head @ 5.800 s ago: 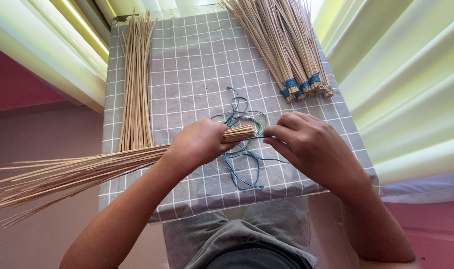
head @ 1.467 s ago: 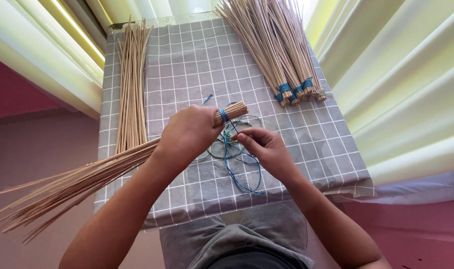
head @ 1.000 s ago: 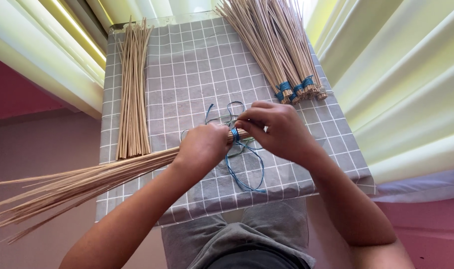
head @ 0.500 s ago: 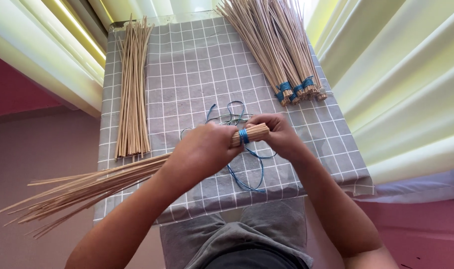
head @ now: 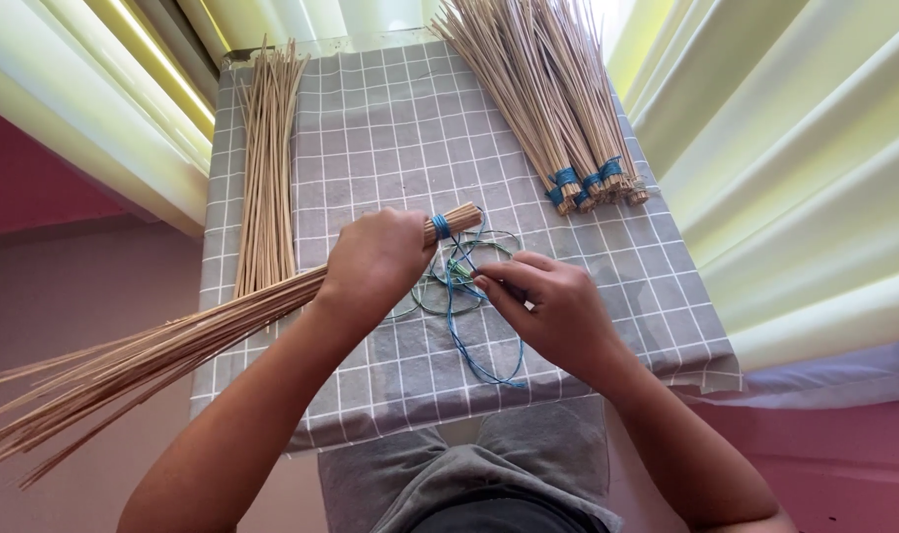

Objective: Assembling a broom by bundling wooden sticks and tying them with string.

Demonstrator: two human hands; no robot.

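My left hand (head: pixel 375 265) grips a bundle of thin tan sticks (head: pixel 173 341) close to its bound end, which carries a wrap of blue cord (head: pixel 441 227). The bundle's loose tips fan out past the table's left edge. My right hand (head: pixel 553 311) is just right of it, low over the table, pinching the blue cord (head: pixel 459 296) that lies in loops between both hands and trails toward the front edge.
A small table with a grey checked cloth (head: pixel 390 128) holds loose sticks (head: pixel 269 168) along its left side and several tied bundles with blue bindings (head: pixel 553 89) at the back right. Pale curtains (head: pixel 795 178) hang on both sides. My knees (head: pixel 469 484) sit below the front edge.
My right hand has come off the bundle's end and dropped toward me with the cord. The blue wrap now sits on the bundle's end. The bundle has tilted slightly.
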